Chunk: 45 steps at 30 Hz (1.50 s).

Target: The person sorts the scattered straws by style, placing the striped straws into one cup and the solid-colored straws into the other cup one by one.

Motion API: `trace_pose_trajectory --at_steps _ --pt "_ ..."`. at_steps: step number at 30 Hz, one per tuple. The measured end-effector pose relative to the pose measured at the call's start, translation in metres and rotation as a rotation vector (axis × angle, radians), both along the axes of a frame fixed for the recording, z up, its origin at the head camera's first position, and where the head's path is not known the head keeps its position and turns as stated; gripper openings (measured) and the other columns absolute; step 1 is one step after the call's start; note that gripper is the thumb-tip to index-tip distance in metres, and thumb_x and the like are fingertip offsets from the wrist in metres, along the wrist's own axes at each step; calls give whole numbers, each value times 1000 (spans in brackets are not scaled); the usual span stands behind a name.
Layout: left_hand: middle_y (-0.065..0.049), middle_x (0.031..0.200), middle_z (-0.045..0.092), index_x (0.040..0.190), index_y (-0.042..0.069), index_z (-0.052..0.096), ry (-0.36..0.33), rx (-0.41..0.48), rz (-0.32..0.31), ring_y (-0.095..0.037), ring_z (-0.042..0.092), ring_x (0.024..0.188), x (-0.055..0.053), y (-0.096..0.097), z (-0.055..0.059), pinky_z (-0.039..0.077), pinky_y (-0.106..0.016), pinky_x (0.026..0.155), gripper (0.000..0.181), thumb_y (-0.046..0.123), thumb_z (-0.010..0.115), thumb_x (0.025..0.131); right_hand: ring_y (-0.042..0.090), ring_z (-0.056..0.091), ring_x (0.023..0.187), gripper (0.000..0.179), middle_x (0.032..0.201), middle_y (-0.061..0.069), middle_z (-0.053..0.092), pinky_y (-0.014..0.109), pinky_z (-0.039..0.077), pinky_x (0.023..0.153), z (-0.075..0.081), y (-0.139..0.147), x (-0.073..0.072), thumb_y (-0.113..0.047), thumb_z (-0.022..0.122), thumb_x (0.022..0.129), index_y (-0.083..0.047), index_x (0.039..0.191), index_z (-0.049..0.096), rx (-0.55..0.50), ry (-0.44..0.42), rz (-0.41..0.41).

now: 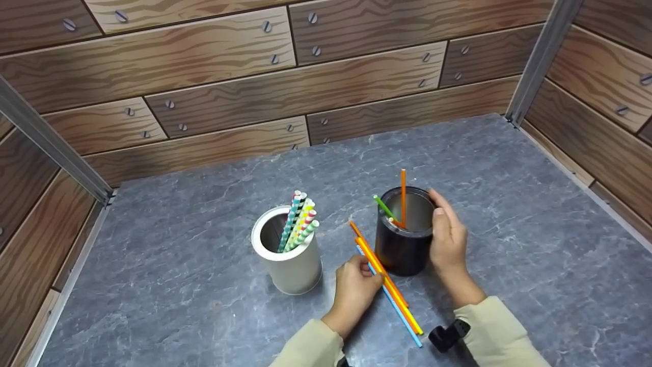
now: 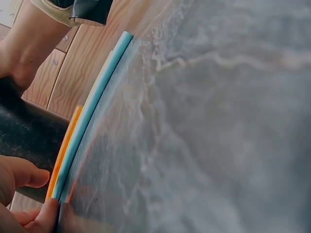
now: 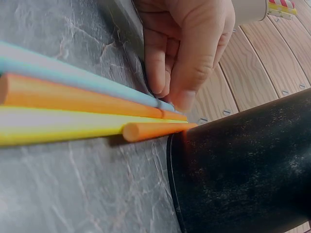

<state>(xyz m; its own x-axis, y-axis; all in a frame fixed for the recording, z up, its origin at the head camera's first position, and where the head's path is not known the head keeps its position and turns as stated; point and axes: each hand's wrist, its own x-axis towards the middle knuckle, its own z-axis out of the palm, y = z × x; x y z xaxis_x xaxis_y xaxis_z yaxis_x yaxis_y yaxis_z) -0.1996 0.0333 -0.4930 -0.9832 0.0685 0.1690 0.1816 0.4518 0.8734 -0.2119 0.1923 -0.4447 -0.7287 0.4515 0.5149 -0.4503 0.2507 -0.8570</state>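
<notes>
The left hand (image 1: 354, 285) pinches at a small bunch of plain paper straws on the table, its fingertips (image 2: 47, 211) right at the blue straw (image 2: 92, 114). A yellow straw (image 1: 415, 324) and orange straws (image 3: 87, 97) lie alongside it, slanting past the foot of a black cup (image 1: 402, 255). The right hand (image 1: 448, 244) grips that cup from its right side, thumb near the rim and fingers round the back. Inside the upright cup lean an orange straw (image 1: 403, 191) and a green straw (image 1: 383, 206). Its lower straw ends are hidden by the cup wall.
A white cup (image 1: 295, 275) stands upright left of the black one, holding several striped and patterned straws (image 1: 300, 224). Wood-patterned walls (image 1: 229, 92) enclose the grey marbled table (image 1: 168, 265) at the back and sides.
</notes>
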Motion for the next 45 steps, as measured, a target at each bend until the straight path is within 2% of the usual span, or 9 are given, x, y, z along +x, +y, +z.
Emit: trace_pose_trajectory --at_steps 6,11,17,23,41,45 --pt "-1 69 58 83 2 64 -17 -10 13 -4 52 62 -5 4 -1 46 -16 56 23 5 77 64 -2 47 116 36 129 20 53 15 37 100 -1 0 0 -6 36 96 6 126 53 4 -38 -2" --pt "-1 68 59 83 2 64 -19 -9 15 -3 52 61 -6 7 0 46 -16 55 23 6 77 65 -2 47 117 37 128 21 53 15 37 100 -1 0 0 -7 35 96 6 125 53 16 -34 -6" --pt "-1 66 59 83 0 64 -29 20 17 -3 50 59 -10 10 0 46 -15 54 22 2 75 64 -1 47 117 36 129 22 53 16 37 101 -1 0 -1 -5 35 96 7 126 52 6 -23 6" --pt "-3 68 60 87 -1 63 -63 65 8 -3 54 59 -12 11 0 48 -15 54 25 -3 72 64 -1 47 118 36 129 21 53 16 36 101 1 -1 0 -5 36 96 7 126 53 4 -28 3" --pt "-3 68 62 86 -1 62 -81 105 38 -3 55 58 -12 12 -1 48 -15 53 26 -6 67 61 -1 48 116 35 127 26 52 15 37 100 0 -1 0 -5 36 96 9 124 53 -9 16 5" --pt "-2 69 61 85 -1 62 -67 125 45 -3 56 59 -12 12 -2 49 -14 54 26 -6 68 61 -1 48 116 36 127 25 52 16 37 100 0 0 0 -5 36 96 9 125 53 -11 13 5"
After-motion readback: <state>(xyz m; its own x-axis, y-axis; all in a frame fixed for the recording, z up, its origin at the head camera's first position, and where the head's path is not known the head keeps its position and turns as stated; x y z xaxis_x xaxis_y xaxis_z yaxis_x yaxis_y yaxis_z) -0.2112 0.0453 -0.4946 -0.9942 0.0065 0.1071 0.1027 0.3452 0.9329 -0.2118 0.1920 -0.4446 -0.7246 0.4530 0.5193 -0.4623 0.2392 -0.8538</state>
